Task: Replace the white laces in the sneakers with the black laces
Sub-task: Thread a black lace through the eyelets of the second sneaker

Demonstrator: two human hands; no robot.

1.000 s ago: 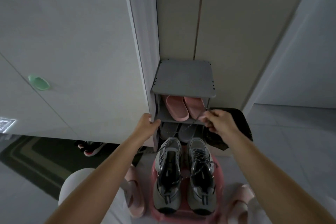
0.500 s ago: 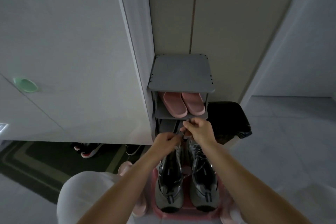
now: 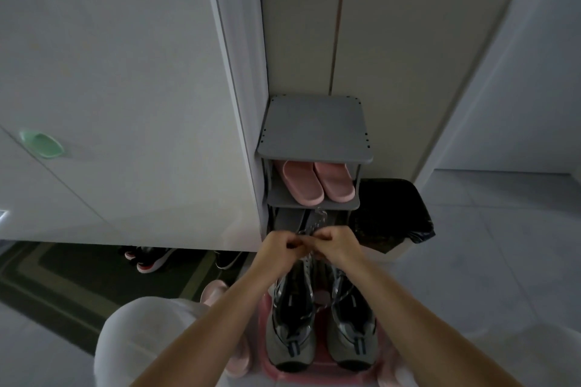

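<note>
Change: hands that were well apart at the rack's front a second ago now meet knuckle to knuckle at frame centre, lower down, over the far ends of the sneakers.
Handle (image 3: 41,144): pale green, on the white door at far left.
Rug (image 3: 47,276): dark with light stripes, lower left.
Shoes (image 3: 151,259): black and red, under the door's bottom edge, left of centre.
Knee (image 3: 141,339): in white cloth, bottom left of centre.
Left hand (image 3: 284,247): fingers curled in, pinching the lace.
Lace (image 3: 318,221): held between both hands, with a blurred pale loop rising just above them; true colour cannot be told.
Right hand (image 3: 338,243): fingers curled, pinching the same lace, touching the left hand.
Rack (image 3: 314,132): grey, top centre behind the hands.
Slippers (image 3: 317,181): pink pair on the rack's middle shelf.
Sneakers (image 3: 292,324): grey pair side by side below the hands, on the pink base; the left one's tongue lies bare, the right one carries lacing.
Pink base (image 3: 267,364): under the sneakers, bottom centre.
Bin (image 3: 393,214): black-lined, just right of the rack.
</note>
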